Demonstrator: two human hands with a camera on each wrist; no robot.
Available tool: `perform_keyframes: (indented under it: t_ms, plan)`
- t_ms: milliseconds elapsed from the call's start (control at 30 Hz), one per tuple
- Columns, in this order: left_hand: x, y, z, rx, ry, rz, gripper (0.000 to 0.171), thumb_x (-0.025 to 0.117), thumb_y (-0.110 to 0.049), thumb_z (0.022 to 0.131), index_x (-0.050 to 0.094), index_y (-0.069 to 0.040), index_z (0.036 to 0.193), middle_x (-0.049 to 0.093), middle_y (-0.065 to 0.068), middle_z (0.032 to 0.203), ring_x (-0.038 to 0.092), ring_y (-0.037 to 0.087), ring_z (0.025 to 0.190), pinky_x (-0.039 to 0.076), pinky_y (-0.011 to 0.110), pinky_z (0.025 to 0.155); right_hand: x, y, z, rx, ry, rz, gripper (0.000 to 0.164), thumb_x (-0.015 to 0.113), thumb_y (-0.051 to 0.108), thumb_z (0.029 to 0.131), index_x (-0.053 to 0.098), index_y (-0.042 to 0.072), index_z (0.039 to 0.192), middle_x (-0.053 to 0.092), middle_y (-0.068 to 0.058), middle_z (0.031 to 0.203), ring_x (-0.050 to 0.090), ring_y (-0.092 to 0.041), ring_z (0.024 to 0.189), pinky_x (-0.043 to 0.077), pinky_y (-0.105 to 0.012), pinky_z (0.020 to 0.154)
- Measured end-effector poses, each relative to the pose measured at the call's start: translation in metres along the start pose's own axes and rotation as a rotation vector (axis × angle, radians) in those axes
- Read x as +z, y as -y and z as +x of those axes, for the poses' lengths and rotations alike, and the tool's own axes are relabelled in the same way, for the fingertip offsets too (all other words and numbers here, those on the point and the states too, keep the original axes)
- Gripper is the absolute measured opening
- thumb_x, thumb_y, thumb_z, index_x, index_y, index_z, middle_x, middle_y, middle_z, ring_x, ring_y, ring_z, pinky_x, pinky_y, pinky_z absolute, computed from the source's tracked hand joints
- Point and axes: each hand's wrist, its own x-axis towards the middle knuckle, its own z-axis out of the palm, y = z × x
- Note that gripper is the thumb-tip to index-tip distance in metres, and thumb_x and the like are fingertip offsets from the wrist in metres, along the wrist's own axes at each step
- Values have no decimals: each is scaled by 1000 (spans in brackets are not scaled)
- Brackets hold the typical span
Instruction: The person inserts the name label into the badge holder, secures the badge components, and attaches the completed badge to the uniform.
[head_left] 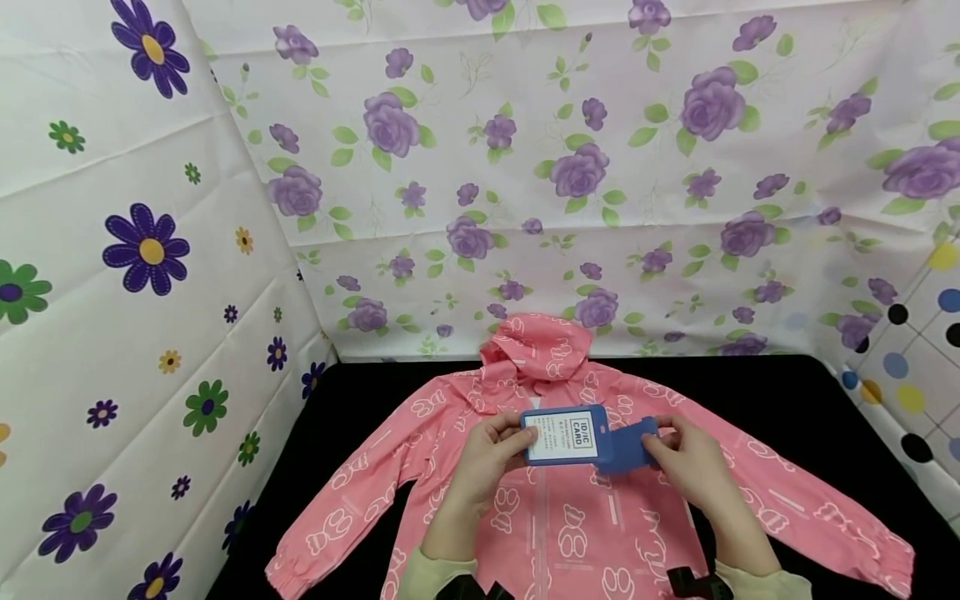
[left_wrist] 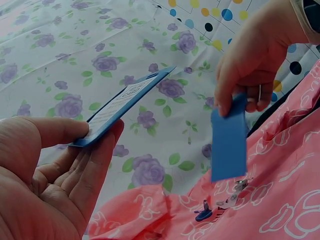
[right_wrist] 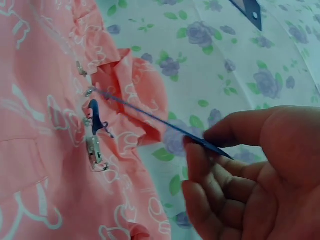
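Note:
My left hand (head_left: 487, 454) pinches the left end of a blue badge holder (head_left: 602, 435), thumb on top and fingers beneath. Inside its frame lies a white card (head_left: 562, 435) printed "ID/IC CARD". A flat blue plastic piece (head_left: 628, 447) with a notched end is pinched between the thumb and fingers of my right hand (head_left: 684, 454). It overlaps the holder's right end in the head view, while the left wrist view shows a gap between the holder (left_wrist: 117, 112) and the blue piece (left_wrist: 229, 147). Edge-on, the piece (right_wrist: 165, 121) looks thin in the right wrist view.
Beneath both hands a pink hooded jacket (head_left: 573, 533) with white drawings lies spread on a black tabletop (head_left: 360, 400). A metal clip (right_wrist: 95, 152) with a small blue part (right_wrist: 94, 110) rests on the jacket. Flowered sheets (head_left: 465, 167) hang behind and at the left.

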Motion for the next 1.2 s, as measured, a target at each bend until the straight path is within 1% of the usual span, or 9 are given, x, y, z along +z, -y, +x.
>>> perform_keyframes:
  t_ms: [100,200,333,467,567,667,867,1033,1200]
  plan:
    - [0,0,0,2,1,0,26,72,-8,101,67,11,119,76,11,101,76,17,87,64,29,77,-5,4,-1,10,-69,14,41,63,26,108,57,-2,137,69,-8,85,63,-20,69,51,-28,58]
    - [0,1,0,2,-1,1,27,72,-8,101,67,11,120,75,11,100,76,17,87,64,29,77,-9,8,-4,27,-137,43,44,59,32,110,55,2,142,71,-11,95,63,-21,75,50,-27,62]
    - [-1,0,0,0,-8,1,27,73,-8,101,67,11,120,75,12,101,76,17,87,64,29,77,-13,13,-6,31,-187,210,49,57,34,112,50,2,148,73,-17,113,72,-22,85,60,-25,68]
    - [-1,1,0,-1,-14,4,28,73,-9,101,67,11,120,75,12,101,75,17,87,64,29,77,-16,17,-8,24,-246,433,44,58,28,112,50,2,146,74,-2,109,73,-14,80,63,-28,64]
    - [-1,1,0,1,-14,6,28,73,-9,101,67,11,121,75,12,101,75,17,87,64,29,77,-18,21,-9,8,-305,526,39,58,23,112,50,1,144,71,12,103,71,-10,77,62,-25,64]
    - [-1,1,0,2,-19,8,29,72,-9,101,67,11,121,75,12,101,75,17,87,64,29,77,-20,24,-11,-19,-337,582,36,59,19,112,52,1,142,71,11,103,71,-10,79,61,-21,68]
    - [-1,1,0,-3,-25,10,29,73,-9,101,67,11,121,76,12,101,76,18,87,64,29,78,-26,28,-18,-79,-327,684,28,60,16,111,55,1,134,72,4,102,69,-11,79,59,-18,70]
    - [-1,1,1,-8,-28,11,29,73,-9,101,67,11,121,76,12,101,76,18,87,65,30,77,-28,31,-21,-112,-296,677,26,60,15,111,56,-1,132,74,5,101,71,-8,83,58,-17,73]
    - [-1,1,2,-15,-30,10,29,74,-9,101,68,11,121,76,13,102,76,18,87,65,29,77,-29,33,-23,-147,-225,675,27,60,15,111,56,-2,132,74,6,100,70,-7,84,58,-18,74]
